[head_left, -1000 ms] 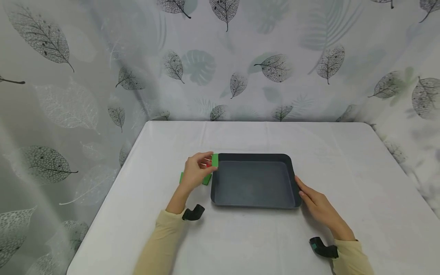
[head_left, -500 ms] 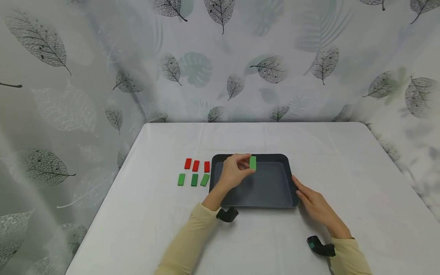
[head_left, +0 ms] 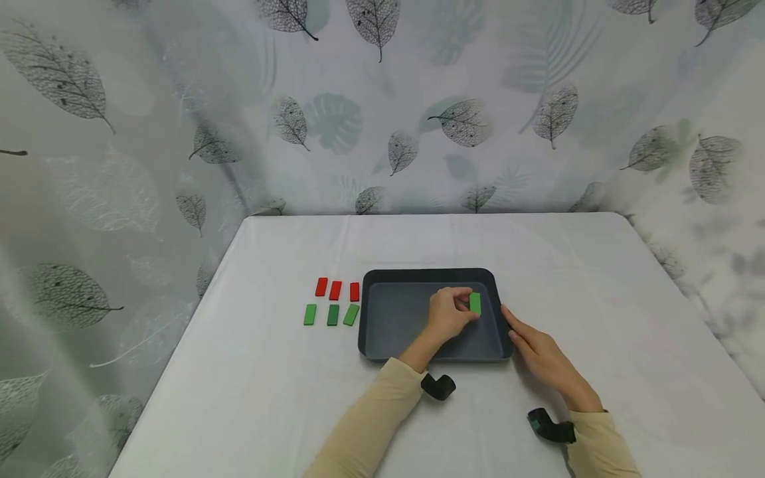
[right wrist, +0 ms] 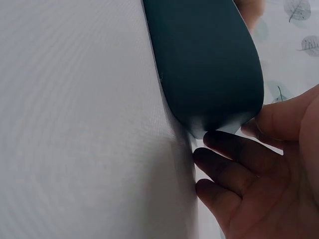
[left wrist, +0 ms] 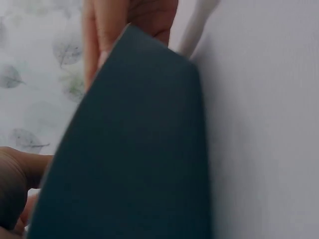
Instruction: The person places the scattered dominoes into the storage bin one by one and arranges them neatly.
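My left hand (head_left: 449,315) pinches a small light-green rectangular block (head_left: 475,303) upright between thumb and fingers, over the right half of a dark grey baking tray (head_left: 394,315). The right hand (head_left: 540,352) rests its extended fingers and thumb against the tray's right side. Up close in the right wrist view, the fingertips (right wrist: 217,139) touch the tray's outer wall (right wrist: 207,74) and the thumb lies at its rim. The tray's front wall (left wrist: 139,129) fills much of the left wrist view and hides the block there.
Left of the tray lie three red blocks (head_left: 335,290) in a row, with three green blocks (head_left: 333,315) in front of them. A white cloth (head_left: 251,398) covers the table. Behind hangs a leaf-patterned curtain (head_left: 358,133). Each wrist wears a black camera mount (head_left: 551,427).
From the tray's left edge, my left hand has carried the green block rightward over the tray, uncovering the blocks on the table. My right hand stays at the tray's right side.
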